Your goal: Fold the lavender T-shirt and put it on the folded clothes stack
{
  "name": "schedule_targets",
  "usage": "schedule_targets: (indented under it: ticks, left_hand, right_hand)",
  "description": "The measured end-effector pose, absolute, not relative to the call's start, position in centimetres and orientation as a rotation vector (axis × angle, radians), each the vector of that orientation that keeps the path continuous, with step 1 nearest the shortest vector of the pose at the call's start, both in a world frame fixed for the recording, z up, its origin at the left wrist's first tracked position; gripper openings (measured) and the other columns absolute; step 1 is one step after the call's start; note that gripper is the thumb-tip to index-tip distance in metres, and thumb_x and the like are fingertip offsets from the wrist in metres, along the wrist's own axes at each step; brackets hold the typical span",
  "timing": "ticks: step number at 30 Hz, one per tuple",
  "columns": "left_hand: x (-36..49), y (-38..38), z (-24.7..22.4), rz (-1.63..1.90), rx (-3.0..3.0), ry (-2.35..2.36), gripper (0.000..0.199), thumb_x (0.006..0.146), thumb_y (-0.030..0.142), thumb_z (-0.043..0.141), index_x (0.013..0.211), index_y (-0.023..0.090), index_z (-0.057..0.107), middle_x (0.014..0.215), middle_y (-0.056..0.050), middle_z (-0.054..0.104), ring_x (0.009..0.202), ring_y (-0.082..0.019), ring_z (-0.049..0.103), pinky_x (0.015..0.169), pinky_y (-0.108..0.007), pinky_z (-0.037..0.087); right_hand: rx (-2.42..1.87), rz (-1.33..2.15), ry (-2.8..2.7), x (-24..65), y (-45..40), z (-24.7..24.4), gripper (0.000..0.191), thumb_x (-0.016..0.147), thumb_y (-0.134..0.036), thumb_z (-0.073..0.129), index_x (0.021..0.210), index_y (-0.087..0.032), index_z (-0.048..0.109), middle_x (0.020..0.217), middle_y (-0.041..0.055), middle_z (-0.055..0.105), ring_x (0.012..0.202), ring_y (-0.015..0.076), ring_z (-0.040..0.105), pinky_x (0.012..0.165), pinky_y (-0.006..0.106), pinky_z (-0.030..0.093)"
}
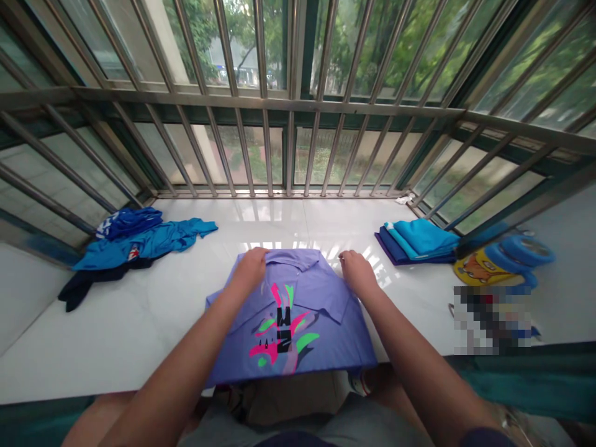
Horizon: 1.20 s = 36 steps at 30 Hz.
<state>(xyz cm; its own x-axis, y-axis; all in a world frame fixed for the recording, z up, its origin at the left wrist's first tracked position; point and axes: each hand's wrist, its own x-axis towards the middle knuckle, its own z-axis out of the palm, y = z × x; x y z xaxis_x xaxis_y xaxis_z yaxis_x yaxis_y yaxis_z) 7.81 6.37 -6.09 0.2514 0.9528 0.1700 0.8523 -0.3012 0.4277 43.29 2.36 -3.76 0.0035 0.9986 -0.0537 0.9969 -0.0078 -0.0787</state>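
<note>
A purple shirt (270, 323) with a pink, green and black print lies spread on the white ledge, its neckline away from me. Its lower edge reaches over the ledge's front, and the sleeve parts look folded over on top. My left hand (250, 271) is closed on the shirt's far left shoulder, beside the neckline. Just off the far right shoulder is my right hand (359, 272), its fingers bent and pinched together. Whatever the right fingertips hold, if anything, is too small to make out.
Crumpled blue and dark clothes (139, 239) lie at the left. At the right sit a folded stack of clothes (416, 239), a yellow and blue bottle (496, 261) and a blurred-out item (493, 320). Metal window bars (288, 105) border the white ledge (116, 335).
</note>
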Motion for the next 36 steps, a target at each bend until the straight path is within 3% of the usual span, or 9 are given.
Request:
schedule_targets:
  ticks: [3, 6, 8, 11, 15, 21, 26, 33, 36]
  left_hand:
    - [2.7, 9.3, -5.3, 0.451, 2.191, 1.831, 0.036, 0.096, 0.022, 0.055, 0.125, 0.015, 0.074, 0.125, -0.016, 0.077, 0.120, -0.030, 0.070, 0.110, -0.042, 0.052]
    - [0.3, 11.0, -5.0, 0.283, 2.137, 1.843, 0.037, 0.083, 0.037, 0.073, 0.114, 0.017, 0.077, 0.104, -0.010, 0.080, 0.098, -0.028, 0.074, 0.089, -0.035, 0.057]
    - [-0.2, 11.5, -4.9, 0.202, 2.122, 1.809, 0.036, 0.073, 0.039, 0.081, 0.103, 0.019, 0.079, 0.092, -0.006, 0.078, 0.086, -0.025, 0.073, 0.077, -0.030, 0.054]
    - [0.0, 11.8, -4.8, 0.152, 2.129, 1.749, 0.022, 0.069, 0.035, 0.083, 0.083, 0.020, 0.076, 0.083, -0.004, 0.075, 0.080, -0.023, 0.071, 0.070, -0.029, 0.049]
    - [0.2, 11.3, -3.6, 0.211, 2.160, 1.698, 0.013, 0.078, 0.032, 0.076, 0.082, 0.021, 0.071, 0.083, -0.003, 0.074, 0.083, -0.023, 0.069, 0.073, -0.029, 0.048]
    - [-1.4, 4.4, -1.1, 0.486, 2.327, 1.599, 0.007, 0.087, 0.021, 0.063, 0.093, 0.022, 0.066, 0.097, -0.006, 0.074, 0.095, -0.025, 0.067, 0.086, -0.035, 0.050]
    - [-2.9, -8.2, -4.4, 0.560, 2.610, 1.380, 0.030, 0.079, 0.004, 0.054, 0.095, 0.025, 0.069, 0.111, -0.006, 0.076, 0.108, -0.026, 0.069, 0.096, -0.040, 0.053]
    - [-3.7, -16.7, -9.0, 0.450, 2.599, 1.392, 0.041, 0.093, 0.013, 0.054, 0.125, 0.031, 0.072, 0.134, -0.005, 0.076, 0.120, -0.026, 0.073, 0.102, -0.042, 0.061]
    - [-3.7, -13.9, -7.3, 0.502, 2.538, 1.465, 0.035, 0.102, 0.021, 0.048, 0.126, 0.026, 0.073, 0.129, -0.008, 0.078, 0.119, -0.026, 0.073, 0.104, -0.043, 0.059]
  right_hand:
    - [-2.036, 0.239, -2.356, 41.1, 5.6, -3.1, 0.035, 0.113, -0.034, 0.047, 0.141, -0.019, 0.063, 0.141, 0.0152, 0.065, 0.130, 0.0262, 0.059, 0.105, 0.033, 0.045]
    - [-1.934, 0.336, -2.491, 39.0, 8.1, -3.0, 0.052, 0.103, -0.036, 0.069, 0.151, -0.019, 0.058, 0.149, 0.0150, 0.062, 0.134, 0.0267, 0.058, 0.106, 0.032, 0.046]
    - [-1.930, 0.383, -2.548, 38.1, 9.2, -3.1, 0.058, 0.094, -0.031, 0.080, 0.148, -0.018, 0.062, 0.144, 0.0160, 0.066, 0.130, 0.0290, 0.062, 0.101, 0.032, 0.049]
    - [-1.944, 0.432, -2.601, 37.5, 10.2, -2.9, 0.044, 0.089, -0.026, 0.083, 0.131, -0.018, 0.073, 0.123, 0.0136, 0.076, 0.114, 0.0290, 0.070, 0.091, 0.031, 0.051]
    - [-1.895, 0.388, -2.626, 37.7, 10.1, -1.4, 0.021, 0.090, -0.021, 0.080, 0.111, -0.017, 0.078, 0.117, 0.0131, 0.075, 0.106, 0.0265, 0.071, 0.086, 0.029, 0.049]
    - [-1.714, 0.153, -2.554, 39.6, 4.1, 1.2, 0.023, 0.098, -0.009, 0.062, 0.116, -0.019, 0.071, 0.123, 0.0106, 0.069, 0.113, 0.0236, 0.062, 0.093, 0.031, 0.046]
    - [-1.328, -0.074, -2.547, 41.7, -6.7, -2.4, 0.018, 0.100, -0.009, 0.061, 0.106, -0.022, 0.071, 0.114, 0.0088, 0.072, 0.106, 0.0251, 0.062, 0.094, 0.037, 0.046]
    - [-1.355, 0.043, -2.610, 42.7, -16.4, -7.8, 0.055, 0.085, 0.002, 0.062, 0.133, -0.023, 0.068, 0.135, 0.0108, 0.070, 0.121, 0.0280, 0.063, 0.105, 0.042, 0.048]
    - [-1.426, 0.093, -2.578, 42.4, -14.7, -6.5, 0.048, 0.091, -0.004, 0.058, 0.134, -0.020, 0.069, 0.135, 0.0125, 0.070, 0.122, 0.0291, 0.064, 0.106, 0.044, 0.049]
